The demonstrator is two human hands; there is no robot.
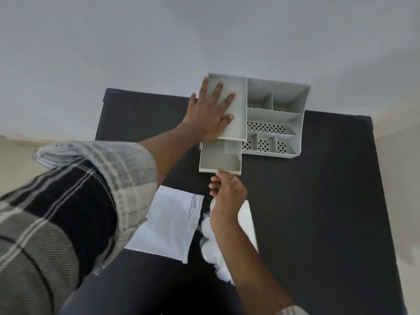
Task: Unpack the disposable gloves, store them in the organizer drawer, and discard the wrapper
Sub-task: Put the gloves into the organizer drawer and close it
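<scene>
A grey plastic organizer (pixel 276 114) with several compartments stands at the far edge of a black table (pixel 318 201). My left hand (pixel 210 112) lies flat, fingers spread, on the organizer's closed top at its left side. Below that top the drawer (pixel 219 159) is slid out toward me and looks empty. My right hand (pixel 225 192) pinches the drawer's front lip. A crumpled bunch of clear disposable gloves (pixel 210 246) lies on the table under my right forearm. The flat white wrapper (pixel 168 226) rests to their left, partly under my left sleeve.
A pale wall rises behind the table. The plaid sleeve of my left arm (pixel 68 212) fills the lower left of the view. A white strip (pixel 248 223) lies just right of my right forearm.
</scene>
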